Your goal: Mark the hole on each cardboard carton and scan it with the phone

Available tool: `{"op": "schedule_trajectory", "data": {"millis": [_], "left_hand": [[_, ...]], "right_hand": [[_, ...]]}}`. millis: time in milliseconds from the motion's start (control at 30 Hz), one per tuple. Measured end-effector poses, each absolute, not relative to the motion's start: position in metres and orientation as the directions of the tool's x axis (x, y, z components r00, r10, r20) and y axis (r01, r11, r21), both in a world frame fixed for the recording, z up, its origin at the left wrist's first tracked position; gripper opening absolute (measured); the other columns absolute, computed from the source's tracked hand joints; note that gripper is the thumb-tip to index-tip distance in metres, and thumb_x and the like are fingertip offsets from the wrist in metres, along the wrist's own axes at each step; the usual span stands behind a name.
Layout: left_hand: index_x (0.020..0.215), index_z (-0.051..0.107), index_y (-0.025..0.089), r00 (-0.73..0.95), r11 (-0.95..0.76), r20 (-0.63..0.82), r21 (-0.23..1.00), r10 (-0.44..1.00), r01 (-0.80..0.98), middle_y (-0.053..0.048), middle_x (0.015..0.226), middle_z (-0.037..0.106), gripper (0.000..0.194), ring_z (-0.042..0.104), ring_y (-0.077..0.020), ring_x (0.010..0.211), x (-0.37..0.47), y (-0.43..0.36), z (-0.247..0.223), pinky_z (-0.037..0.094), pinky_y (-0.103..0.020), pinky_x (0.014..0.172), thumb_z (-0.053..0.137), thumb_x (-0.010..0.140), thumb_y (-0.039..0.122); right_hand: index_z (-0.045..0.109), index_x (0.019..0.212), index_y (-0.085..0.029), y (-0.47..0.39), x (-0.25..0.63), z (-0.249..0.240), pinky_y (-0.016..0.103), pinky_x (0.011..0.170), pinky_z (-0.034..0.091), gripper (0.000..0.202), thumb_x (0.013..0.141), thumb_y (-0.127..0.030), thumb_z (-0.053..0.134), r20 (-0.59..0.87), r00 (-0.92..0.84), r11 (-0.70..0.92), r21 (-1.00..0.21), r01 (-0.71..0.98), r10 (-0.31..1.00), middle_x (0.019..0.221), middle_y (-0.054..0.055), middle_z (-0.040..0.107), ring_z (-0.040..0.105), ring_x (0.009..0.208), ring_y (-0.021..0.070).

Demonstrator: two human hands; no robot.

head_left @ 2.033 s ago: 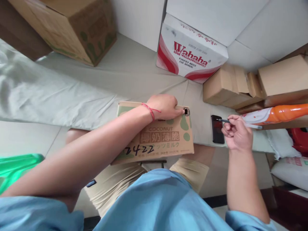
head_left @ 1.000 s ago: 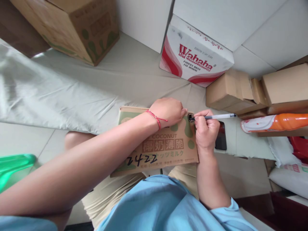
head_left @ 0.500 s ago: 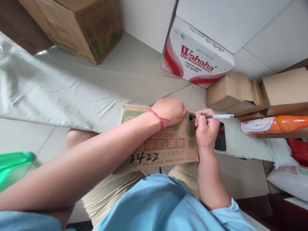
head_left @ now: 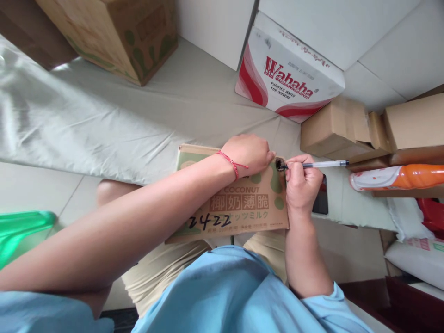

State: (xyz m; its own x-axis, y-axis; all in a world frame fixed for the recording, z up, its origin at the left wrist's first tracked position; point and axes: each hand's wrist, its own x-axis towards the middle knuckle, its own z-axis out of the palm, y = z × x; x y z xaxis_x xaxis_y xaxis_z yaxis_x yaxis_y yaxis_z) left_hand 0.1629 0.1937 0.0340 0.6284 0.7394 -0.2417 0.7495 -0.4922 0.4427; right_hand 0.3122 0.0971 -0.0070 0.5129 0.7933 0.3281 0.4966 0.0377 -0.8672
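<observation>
A brown and green cardboard box (head_left: pixel 243 203), with "2422" handwritten in black, lies across my lap and the cloth edge. My left hand (head_left: pixel 248 155) rests on its upper part, fingers curled in and hidden under the palm, thumb or finger tip pointing right. My right hand (head_left: pixel 301 185) grips a clear pen (head_left: pixel 328 164) at the box's upper right corner. The pen's dark tip end meets a small dark-edged square spot (head_left: pixel 280 164) there, close to my left fingertip.
A white and red Wahaha box (head_left: pixel 291 76) stands behind, with brown boxes (head_left: pixel 333 127) to its right. An orange bottle (head_left: pixel 398 177) and a dark phone (head_left: pixel 321 196) lie right. Another box (head_left: pixel 138 37) stands upper left; green plastic (head_left: pixel 26 231) is at left.
The view has shifted slightly, moving most things a little right or up in the picture. Both hands keep nearly the same places on the box, the pen still in my right hand.
</observation>
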Motion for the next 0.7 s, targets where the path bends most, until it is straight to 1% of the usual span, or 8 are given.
{"op": "schedule_trajectory", "data": {"millis": [133,233,367,467,600,700], "left_hand": [[0.123,0.084,0.014,0.625,-0.486,-0.242,0.446,0.742,0.751,-0.021,0.121,0.082,0.058,0.077,-0.037,0.114,0.1625,0.1941,0.0332,0.058,-0.042,0.094,0.039,0.109,0.047],[0.124,0.084,0.014,0.626,-0.492,-0.237,0.441,0.743,0.751,-0.021,0.121,0.082,0.058,0.078,-0.0366,0.114,0.1627,0.1941,0.0327,0.058,-0.041,0.093,0.039,0.109,0.047],[0.123,0.084,0.015,0.624,-0.498,-0.239,0.424,0.744,0.756,-0.02,0.121,0.083,0.058,0.078,-0.0367,0.115,0.1635,0.1944,0.0319,0.059,-0.041,0.094,0.039,0.109,0.048],[0.123,0.084,0.016,0.625,-0.499,-0.233,0.427,0.745,0.754,-0.02,0.121,0.083,0.058,0.078,-0.0377,0.115,0.1639,0.1946,0.0313,0.059,-0.042,0.094,0.038,0.109,0.047],[0.123,0.084,0.016,0.63,-0.506,-0.227,0.424,0.743,0.751,-0.02,0.121,0.083,0.057,0.078,-0.038,0.114,0.1639,0.1942,0.0322,0.06,-0.043,0.093,0.038,0.109,0.046],[0.124,0.084,0.015,0.63,-0.505,-0.236,0.424,0.74,0.752,-0.02,0.12,0.083,0.057,0.078,-0.0372,0.114,0.1635,0.1938,0.0331,0.059,-0.042,0.093,0.038,0.109,0.046]], "right_hand": [[0.063,0.076,-0.024,0.0973,0.3088,-0.0039,0.026,0.058,0.041,0.016,0.091,-0.029,0.062,0.343,0.485,0.072,-0.867,0.493,0.805,0.059,-0.005,0.055,0.05,0.055,0.012],[0.063,0.075,-0.024,0.0959,0.31,-0.0052,0.026,0.06,0.042,0.016,0.09,-0.027,0.06,0.331,0.481,0.042,-0.855,0.518,0.812,0.06,-0.005,0.056,0.053,0.057,0.0129],[0.062,0.075,-0.024,0.0935,0.3144,-0.0108,0.026,0.062,0.043,0.015,0.09,-0.027,0.059,0.36,0.521,0.03,-0.842,0.538,0.774,0.063,-0.004,0.056,0.057,0.063,0.0143],[0.063,0.076,-0.023,0.0931,0.3144,-0.0116,0.026,0.062,0.043,0.016,0.09,-0.028,0.059,0.376,0.517,0.051,-0.842,0.537,0.769,0.064,-0.004,0.057,0.056,0.062,0.0137],[0.063,0.074,-0.023,0.0931,0.3135,-0.0107,0.025,0.061,0.042,0.015,0.087,-0.028,0.06,0.346,0.511,0.038,-0.854,0.519,0.787,0.062,-0.003,0.057,0.056,0.062,0.0137],[0.063,0.073,-0.022,0.0926,0.3152,-0.0123,0.025,0.059,0.041,0.015,0.087,-0.027,0.059,0.359,0.545,0.022,-0.848,0.529,0.758,0.063,-0.003,0.057,0.055,0.061,0.0132]]}}
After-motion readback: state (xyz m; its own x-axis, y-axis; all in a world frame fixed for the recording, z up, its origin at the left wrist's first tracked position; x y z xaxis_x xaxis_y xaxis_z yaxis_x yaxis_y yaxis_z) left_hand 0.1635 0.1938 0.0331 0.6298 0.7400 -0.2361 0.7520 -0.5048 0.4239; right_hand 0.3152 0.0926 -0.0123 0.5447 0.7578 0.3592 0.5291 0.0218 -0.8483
